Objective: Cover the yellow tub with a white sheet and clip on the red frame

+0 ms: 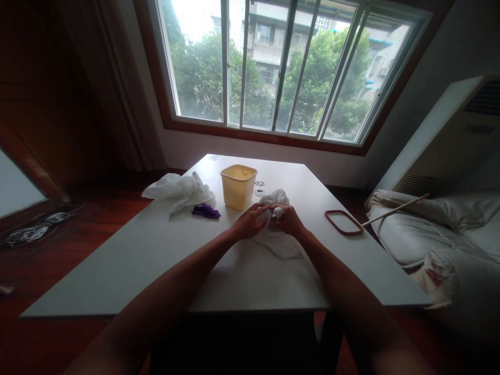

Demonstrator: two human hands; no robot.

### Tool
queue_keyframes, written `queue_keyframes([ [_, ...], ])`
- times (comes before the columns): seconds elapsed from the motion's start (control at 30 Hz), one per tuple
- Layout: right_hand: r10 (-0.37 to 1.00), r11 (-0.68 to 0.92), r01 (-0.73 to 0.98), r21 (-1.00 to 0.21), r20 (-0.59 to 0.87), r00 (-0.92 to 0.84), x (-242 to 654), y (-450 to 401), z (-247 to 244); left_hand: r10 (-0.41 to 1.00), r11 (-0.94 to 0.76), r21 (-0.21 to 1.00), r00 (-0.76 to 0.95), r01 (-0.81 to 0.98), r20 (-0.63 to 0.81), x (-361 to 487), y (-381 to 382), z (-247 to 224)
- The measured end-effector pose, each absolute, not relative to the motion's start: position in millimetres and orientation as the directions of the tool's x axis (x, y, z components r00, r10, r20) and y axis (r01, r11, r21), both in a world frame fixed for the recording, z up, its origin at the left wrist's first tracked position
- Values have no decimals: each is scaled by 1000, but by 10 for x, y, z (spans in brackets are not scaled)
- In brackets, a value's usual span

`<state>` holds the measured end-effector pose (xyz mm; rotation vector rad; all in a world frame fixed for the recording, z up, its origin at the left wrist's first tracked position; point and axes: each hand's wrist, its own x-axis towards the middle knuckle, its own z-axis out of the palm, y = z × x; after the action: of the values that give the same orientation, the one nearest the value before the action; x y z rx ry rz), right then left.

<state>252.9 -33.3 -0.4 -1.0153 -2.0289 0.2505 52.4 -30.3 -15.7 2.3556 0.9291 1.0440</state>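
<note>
Both hands are at a thin white plastic bag near the middle of the table. My right hand is closed on a bunched, twisted part of it, and a small white wad shows by the fingers. On the other side, my left hand has its fingers bent around the bag's edge. Thin, see-through plastic spreads over the tabletop below the hands. Just behind my left hand stands a yellow square plastic bin, upright. What lies inside the bin is hidden.
Another crumpled white plastic bag lies at the table's left edge, with a purple bundle beside it. A brown rounded rectangular rim rests on the right of the white table. A stick lies on the padded seat to the right.
</note>
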Motion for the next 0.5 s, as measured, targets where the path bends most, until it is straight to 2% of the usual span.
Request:
queue_keyframes([
  [0.1,757,620,559,-551,607,-242,2538,-360,31,673,-728,362,503,582,542,497,-379,-72],
  [0.2,775,601,520,-607,603,-191,2501,-413,69,677,-691,240,494,682,546,498,-409,10],
  [0.27,788,591,481,-648,590,-175,2470,-447,90,693,-681,247,496,690,524,511,-411,34],
  [0.33,794,597,417,-685,577,-190,2442,-475,107,712,-680,308,498,666,495,527,-417,35],
  [0.43,774,633,298,-715,569,-278,2405,-519,140,743,-659,405,463,634,483,546,-435,23],
  [0.5,739,662,223,-716,573,-354,2384,-555,170,758,-641,422,441,641,482,543,-439,23],
])
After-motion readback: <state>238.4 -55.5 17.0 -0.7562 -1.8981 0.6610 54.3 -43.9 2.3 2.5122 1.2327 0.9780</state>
